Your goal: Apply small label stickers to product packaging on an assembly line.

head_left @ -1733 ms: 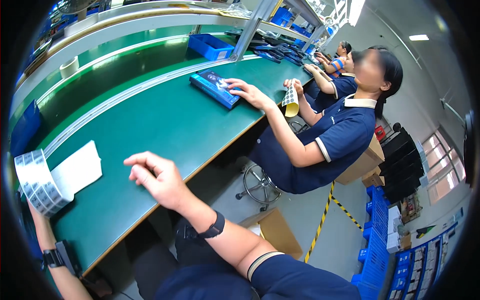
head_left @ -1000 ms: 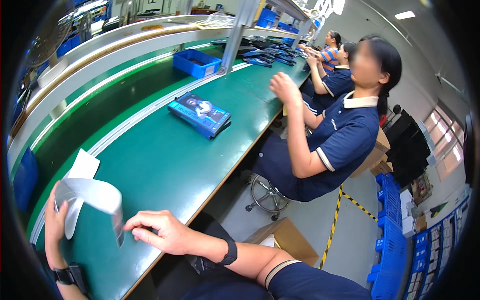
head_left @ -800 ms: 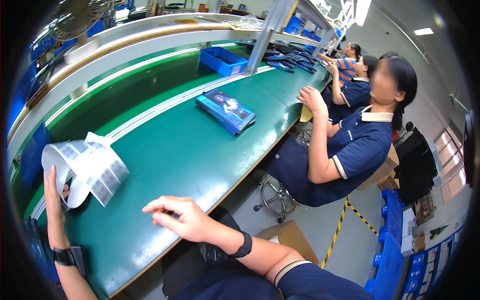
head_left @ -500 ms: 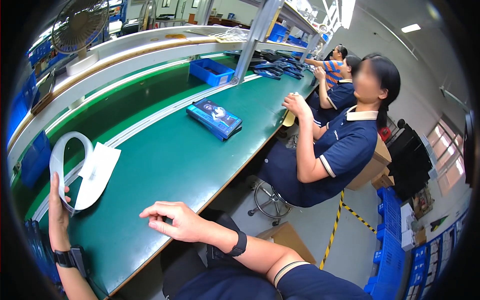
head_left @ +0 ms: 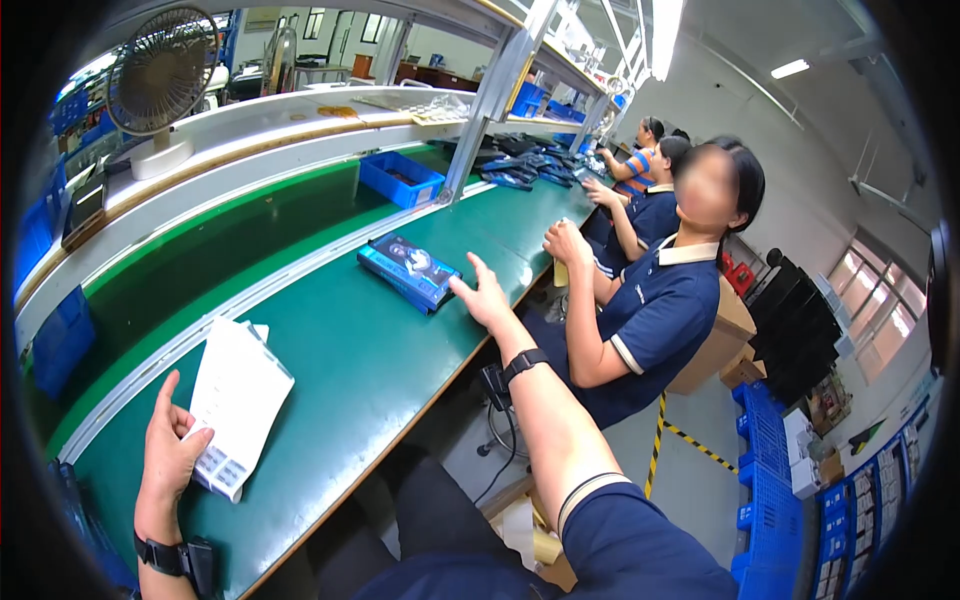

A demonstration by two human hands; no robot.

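Observation:
A stack of white paper sheets (head_left: 238,405) with small grey printed squares at its near end lies slanted over the left part of the green bench. My left hand (head_left: 178,437) grips the stack's near left edge, thumb over the top and index finger pointing up. Farther along the bench sits a flat blue-and-black printed box (head_left: 408,270), apparently with another beneath it. Fingers spread, my right hand (head_left: 484,296) reaches out beside the box's right end with nothing in it. A narrow gap seems to separate fingertips and box.
Behind the box stands a blue bin (head_left: 402,180) by a metal post. Dark blue packages (head_left: 515,165) are heaped farther down the green bench (head_left: 330,400). A co-worker (head_left: 665,290) sits close on the right. A fan (head_left: 160,75) stands on the shelf at the back left.
The white sheets, curled into a loop before, now lie flatter and nearer me in my left hand. My right hand has stretched forward to the blue box, its fingers opening.

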